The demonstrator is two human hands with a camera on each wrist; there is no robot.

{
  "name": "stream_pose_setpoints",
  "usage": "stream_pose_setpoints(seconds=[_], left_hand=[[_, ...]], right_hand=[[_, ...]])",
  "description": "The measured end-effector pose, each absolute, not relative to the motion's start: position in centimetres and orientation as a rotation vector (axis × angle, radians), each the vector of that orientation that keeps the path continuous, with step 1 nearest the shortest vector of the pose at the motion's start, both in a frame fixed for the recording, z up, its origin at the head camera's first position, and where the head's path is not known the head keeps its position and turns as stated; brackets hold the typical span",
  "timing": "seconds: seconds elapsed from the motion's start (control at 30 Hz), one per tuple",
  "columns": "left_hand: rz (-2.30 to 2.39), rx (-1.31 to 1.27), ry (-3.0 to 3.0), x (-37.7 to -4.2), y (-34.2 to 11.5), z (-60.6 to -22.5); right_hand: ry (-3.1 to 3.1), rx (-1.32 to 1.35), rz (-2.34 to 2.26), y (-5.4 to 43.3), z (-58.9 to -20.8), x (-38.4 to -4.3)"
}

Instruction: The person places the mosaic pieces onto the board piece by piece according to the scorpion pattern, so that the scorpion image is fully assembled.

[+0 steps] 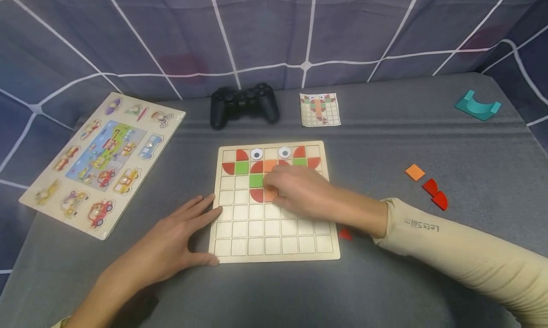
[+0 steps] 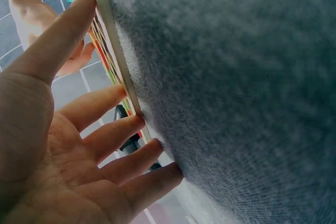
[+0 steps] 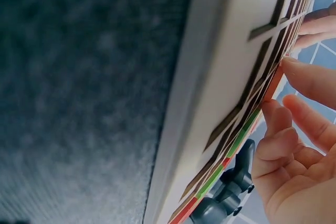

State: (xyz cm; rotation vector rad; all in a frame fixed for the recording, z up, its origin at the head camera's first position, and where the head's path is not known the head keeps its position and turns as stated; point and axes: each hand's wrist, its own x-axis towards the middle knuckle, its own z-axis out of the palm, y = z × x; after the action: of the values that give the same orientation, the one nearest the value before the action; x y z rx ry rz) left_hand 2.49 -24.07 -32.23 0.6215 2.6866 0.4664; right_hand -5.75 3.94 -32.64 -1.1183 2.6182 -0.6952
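A wooden grid board (image 1: 239, 231) lies on the grey table with red, green and orange tiles and two round eye tiles in its upper rows. My right hand (image 1: 301, 190) is over the middle of the board, thumb and fingertip at opposite edges of an orange square tile (image 3: 273, 85), pinching it at the grid. The hand hides several cells around it. A green square tile (image 1: 256, 180) and a red quarter-circle tile (image 1: 256, 195) sit just left of those fingers. My left hand (image 1: 171, 245) is spread, its fingertips and thumb touching the board's left edge.
Right of the board lie a loose orange tile (image 1: 415, 172), red tiles (image 1: 439, 200) and a partly covered red tile (image 1: 345, 234). Behind it are a black game controller (image 1: 244, 105) and a pattern card (image 1: 319, 110). A vehicle puzzle (image 1: 104, 161) lies left; a teal holder (image 1: 477, 106), far right.
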Motion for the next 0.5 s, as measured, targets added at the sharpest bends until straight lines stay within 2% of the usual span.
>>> stream_pose_setpoints(seconds=[0.5], left_hand=[[0.475, 0.611, 2.686, 2.5, -24.06, -32.3]], right_hand=[[2.616, -1.129, -0.69, 3.85, -32.67, -5.85]])
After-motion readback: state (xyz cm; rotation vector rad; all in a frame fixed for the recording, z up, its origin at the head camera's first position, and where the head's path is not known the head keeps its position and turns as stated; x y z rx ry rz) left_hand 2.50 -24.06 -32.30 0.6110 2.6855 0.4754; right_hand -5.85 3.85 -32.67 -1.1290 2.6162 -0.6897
